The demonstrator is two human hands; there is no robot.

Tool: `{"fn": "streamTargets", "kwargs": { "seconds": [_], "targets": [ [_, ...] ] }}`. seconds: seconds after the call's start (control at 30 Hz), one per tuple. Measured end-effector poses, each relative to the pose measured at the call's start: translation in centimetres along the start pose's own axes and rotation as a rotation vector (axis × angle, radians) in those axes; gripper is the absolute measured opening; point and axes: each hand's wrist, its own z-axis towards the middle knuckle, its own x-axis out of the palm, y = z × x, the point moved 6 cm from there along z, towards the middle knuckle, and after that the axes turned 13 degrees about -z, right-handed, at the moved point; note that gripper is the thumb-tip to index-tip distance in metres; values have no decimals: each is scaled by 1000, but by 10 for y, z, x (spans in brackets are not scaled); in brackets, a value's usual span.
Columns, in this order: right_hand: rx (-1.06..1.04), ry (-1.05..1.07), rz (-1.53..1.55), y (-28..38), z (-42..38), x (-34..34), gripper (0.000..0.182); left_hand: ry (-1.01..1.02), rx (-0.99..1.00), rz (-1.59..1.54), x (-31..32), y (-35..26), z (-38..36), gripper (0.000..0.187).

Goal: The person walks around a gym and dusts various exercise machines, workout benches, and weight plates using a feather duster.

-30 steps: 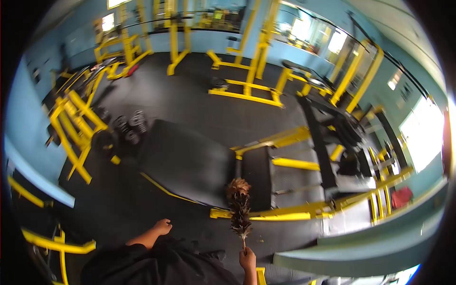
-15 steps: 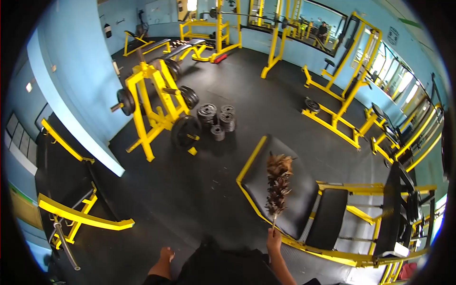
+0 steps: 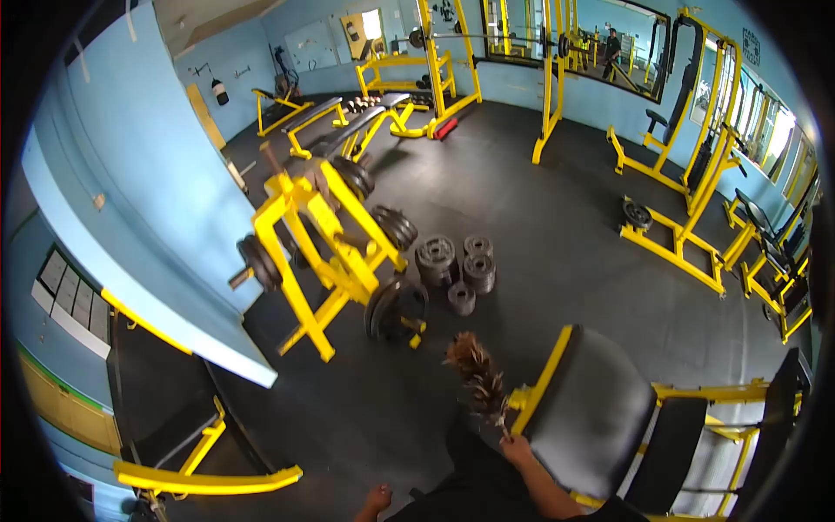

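A brown feather duster (image 3: 477,374) points up and to the left, its thin handle gripped in my right hand (image 3: 516,449). Its feathers are over the floor, just left of the yellow frame end of a padded bench (image 3: 596,413). The bench's wide black pad lies right of my right hand, and my forearm overlaps its near edge. Low in the view, my left hand (image 3: 378,498) hangs over the black floor with its fingers curled in and nothing showing in them.
A yellow plate rack (image 3: 335,270) loaded with weight plates stands ahead to the left. Stacks of plates (image 3: 437,257) sit on the floor beside it. A blue pillar (image 3: 174,217) and another yellow-framed bench (image 3: 209,478) are at left. Yellow machines (image 3: 687,209) line the right wall.
My view has turned left and come closer to the plate rack. The duster has swung from upright over the bench pad to a leftward tilt beside it.
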Motion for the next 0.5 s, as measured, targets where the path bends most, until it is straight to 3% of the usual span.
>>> {"fn": "streamTargets", "kwargs": {
  "seconds": [0.07, 0.17, 0.23, 0.27, 0.3, 0.37, 0.47, 0.5],
  "targets": [
    [3, 27, -41, 16, 53, -8, 30, 4, -195, -142, -11, -45, 12, 42],
    [94, 149, -72, 59, 133, -49, 35, 62, 28, -53, -31, -94, 95, 36],
    [331, 232, 85, 50, 167, -62, 37, 14, -32, -268, -54, -148, 126, 32],
    [309, 246, 3, 49, 195, -71, 32, -36, -101, -499, -67, -176, 137, 28],
    [322, 237, 5, 45, 220, -78, 32, -22, -98, -492, -74, -212, 145, 28],
    [258, 304, -340, 40, 266, -103, 25, -68, 34, -590, -82, -296, 161, 19],
    [327, 255, -375, 50, 301, -149, 20, -122, 216, -600, -70, -359, 216, 13],
    [329, 249, -410, 46, 317, -155, 20, 7, 391, -217, -61, -372, 248, 11]
  ]
}}
